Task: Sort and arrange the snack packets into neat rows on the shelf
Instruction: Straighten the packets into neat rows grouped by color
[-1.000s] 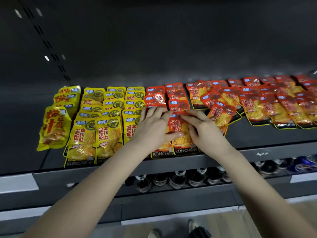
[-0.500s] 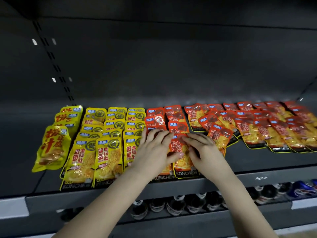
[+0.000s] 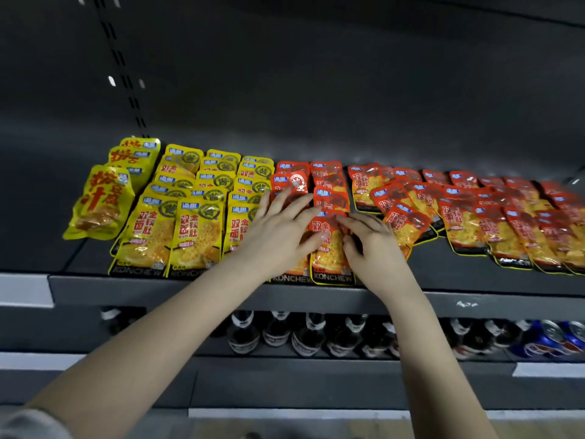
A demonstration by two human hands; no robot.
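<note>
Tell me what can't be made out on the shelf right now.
Head view only.
The red row under the left hand: front packets covered by hand and forearm.
The front red packet: upper print hidden by fingers of both hands.
The right hand: gripping or only pressing, unclear.
The far-right red packets: blurred, cut by the frame edge.
The bottles below: dark, labels unreadable.

From the hands, bare shelf (image 3: 438,271) lies open at 9 o'clock beyond the yellow packets (image 3: 196,236), and at 4 o'clock as a front strip before the overlapping red packets (image 3: 468,229). At 12 o'clock, packets fill the shelf up to the back wall (image 3: 316,90), with free air above them. The left hand (image 3: 278,229) and right hand (image 3: 370,245) cover the middle rows. At 6 o'clock, bottles (image 3: 304,337) crowd the lower shelf.
</note>
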